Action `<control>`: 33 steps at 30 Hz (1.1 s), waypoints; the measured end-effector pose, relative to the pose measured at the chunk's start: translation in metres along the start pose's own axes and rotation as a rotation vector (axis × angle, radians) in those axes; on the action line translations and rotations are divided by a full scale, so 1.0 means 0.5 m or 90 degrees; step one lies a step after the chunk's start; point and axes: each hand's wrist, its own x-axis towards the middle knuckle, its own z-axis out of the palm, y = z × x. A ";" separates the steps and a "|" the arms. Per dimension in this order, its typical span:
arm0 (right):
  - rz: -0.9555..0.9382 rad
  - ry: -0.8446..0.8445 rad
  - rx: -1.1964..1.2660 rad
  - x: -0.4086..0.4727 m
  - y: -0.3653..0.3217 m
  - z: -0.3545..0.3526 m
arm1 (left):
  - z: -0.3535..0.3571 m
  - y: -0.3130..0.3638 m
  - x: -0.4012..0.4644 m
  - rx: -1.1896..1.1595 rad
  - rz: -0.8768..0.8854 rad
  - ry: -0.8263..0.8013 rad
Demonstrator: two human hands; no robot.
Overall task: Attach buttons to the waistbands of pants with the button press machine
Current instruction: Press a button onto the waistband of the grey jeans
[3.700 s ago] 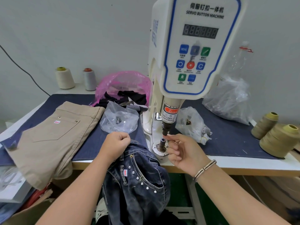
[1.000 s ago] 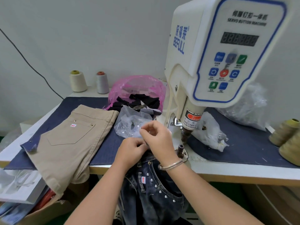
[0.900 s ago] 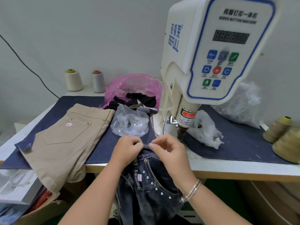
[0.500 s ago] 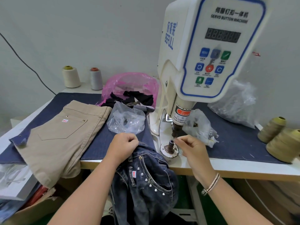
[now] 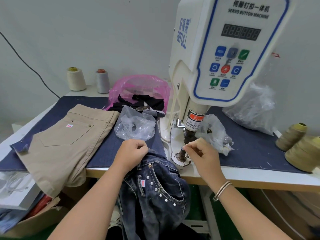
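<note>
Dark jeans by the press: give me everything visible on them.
The dark jeans are faded blue-black denim with tan stitching, silver studs along a curved front pocket, a copper rivet and a small white tag with a red mark. They hang off the table's front edge, waistband up. The left hand grips the waistband; the right hand is apart from them, at the lower die.

The right hand point(image 5: 202, 154) pinches something at the top of the lower die post point(image 5: 182, 153), too small to identify. The left hand's point(image 5: 132, 154) curled fingers point(image 5: 141, 146) hide the dark jeans' point(image 5: 155, 193) waistband edge. The picture's edge cuts off the button machine's point(image 5: 225, 54) top, and both clear bags' point(image 5: 135, 126) contents are indistinct.
</note>
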 end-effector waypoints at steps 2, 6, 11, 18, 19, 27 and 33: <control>-0.050 -0.001 -0.045 0.000 0.002 -0.004 | 0.000 -0.002 0.001 0.003 -0.003 -0.008; -0.064 -0.020 -0.113 -0.008 -0.003 -0.008 | -0.008 0.007 0.003 -0.020 -0.019 -0.042; -0.068 -0.080 0.046 -0.040 -0.034 -0.028 | -0.042 0.097 -0.026 -0.192 0.036 -0.174; 0.210 -0.556 0.271 -0.021 -0.068 -0.052 | -0.082 0.210 -0.014 -0.142 0.175 -0.364; 0.213 -0.586 0.229 -0.013 -0.066 -0.058 | -0.088 0.208 -0.009 -0.114 0.161 -0.371; 0.407 -0.317 0.449 0.004 -0.005 -0.077 | -0.079 0.170 0.031 0.038 0.041 -0.395; 0.502 -0.216 0.520 0.053 0.005 -0.060 | -0.029 0.153 0.049 0.332 0.001 -0.467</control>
